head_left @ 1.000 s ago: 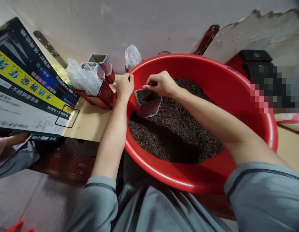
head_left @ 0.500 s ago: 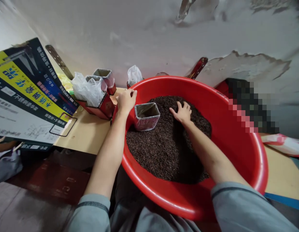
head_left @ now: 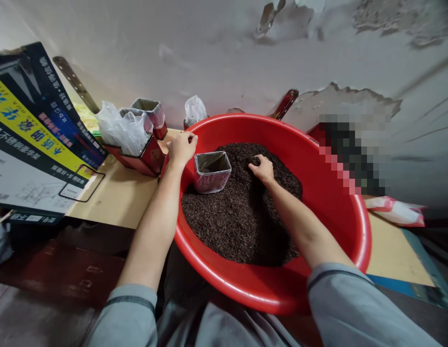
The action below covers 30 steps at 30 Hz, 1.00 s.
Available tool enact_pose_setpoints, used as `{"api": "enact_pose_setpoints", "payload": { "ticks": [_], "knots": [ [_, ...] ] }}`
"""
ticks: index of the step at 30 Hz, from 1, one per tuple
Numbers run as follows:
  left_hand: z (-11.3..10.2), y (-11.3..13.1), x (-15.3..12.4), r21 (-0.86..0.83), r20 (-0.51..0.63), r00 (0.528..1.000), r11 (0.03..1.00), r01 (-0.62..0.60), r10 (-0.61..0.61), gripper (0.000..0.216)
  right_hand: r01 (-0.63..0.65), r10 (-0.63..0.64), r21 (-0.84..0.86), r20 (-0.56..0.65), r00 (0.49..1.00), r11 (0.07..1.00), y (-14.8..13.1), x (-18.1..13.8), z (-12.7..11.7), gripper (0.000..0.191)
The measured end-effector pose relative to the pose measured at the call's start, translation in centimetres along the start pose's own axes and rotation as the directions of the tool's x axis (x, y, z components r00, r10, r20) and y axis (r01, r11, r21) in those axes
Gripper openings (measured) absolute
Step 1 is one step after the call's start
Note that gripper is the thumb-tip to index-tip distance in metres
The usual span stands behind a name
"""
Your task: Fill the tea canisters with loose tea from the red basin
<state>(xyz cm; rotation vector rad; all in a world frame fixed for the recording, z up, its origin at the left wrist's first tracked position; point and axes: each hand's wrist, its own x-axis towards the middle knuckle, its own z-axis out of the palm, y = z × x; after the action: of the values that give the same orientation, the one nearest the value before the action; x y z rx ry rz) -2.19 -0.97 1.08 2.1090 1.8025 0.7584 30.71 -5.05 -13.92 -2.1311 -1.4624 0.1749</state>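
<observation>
A big red basin (head_left: 328, 159) leans against my lap, filled with dark loose tea leaves (head_left: 238, 217). A small box lined with silvery foil (head_left: 211, 171) stands open in the leaves at the basin's left side. My left hand (head_left: 181, 147) rests on the basin's left rim beside the box, fingers curled against the box's edge. My right hand (head_left: 262, 168) is in the leaves to the right of the box, fingers closed around a pinch of tea leaves.
Red boxes with plastic or foil liners (head_left: 137, 135) stand on the tan table (head_left: 126, 193) left of the basin. A printed cardboard carton (head_left: 35, 140) leans at far left. A peeling wall lies behind; a pink packet (head_left: 393, 212) lies at right.
My right hand left the lined box's rim and moved right into the leaves, spread first, then closed on some. The left hand stayed at the rim.
</observation>
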Motion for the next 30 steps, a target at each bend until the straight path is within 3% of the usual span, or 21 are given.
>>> {"api": "enact_pose_setpoints", "payload": {
  "ticks": [7, 10, 14, 17, 23, 30],
  "knots": [
    [0.7, -0.1, 0.1, 0.024, -0.021, 0.999, 0.999, -0.032, 0.033, 0.026, 0.026, 0.022, 0.459, -0.099, 0.995, 0.888, -0.6, 0.2, -0.8, 0.028],
    [0.8, -0.1, 0.0, 0.001, -0.03, 0.997, 0.998, -0.068, 0.068, 0.026, 0.006, 0.075, 0.646, -0.098, 0.992, 0.763, -2.3, 0.5, -1.2, 0.031],
    [0.8, -0.2, 0.1, -0.022, -0.04, 0.994, 0.994, -0.102, 0.101, 0.025, -0.068, 0.075, 0.828, 0.032, 0.997, 0.557, -5.9, 0.4, -2.3, 0.036],
    [1.0, -0.5, 0.3, -0.034, -0.051, 0.99, 0.991, -0.131, 0.13, 0.024, -0.002, -0.045, 0.876, 0.027, 0.999, 0.482, -9.3, 0.0, -2.8, 0.035],
    [1.8, -1.2, 0.7, -0.116, -0.036, 0.961, 0.954, -0.275, 0.273, 0.024, 0.299, -0.283, 0.837, -0.182, 0.942, 0.459, -15.5, -0.7, -2.4, 0.034],
    [2.0, -1.2, 0.6, -0.147, 0.008, 0.947, 0.937, -0.317, 0.322, 0.024, 0.302, -0.325, 0.874, -0.18, 0.929, 0.38, -17.8, -0.9, -1.3, 0.028]
  ]
}}
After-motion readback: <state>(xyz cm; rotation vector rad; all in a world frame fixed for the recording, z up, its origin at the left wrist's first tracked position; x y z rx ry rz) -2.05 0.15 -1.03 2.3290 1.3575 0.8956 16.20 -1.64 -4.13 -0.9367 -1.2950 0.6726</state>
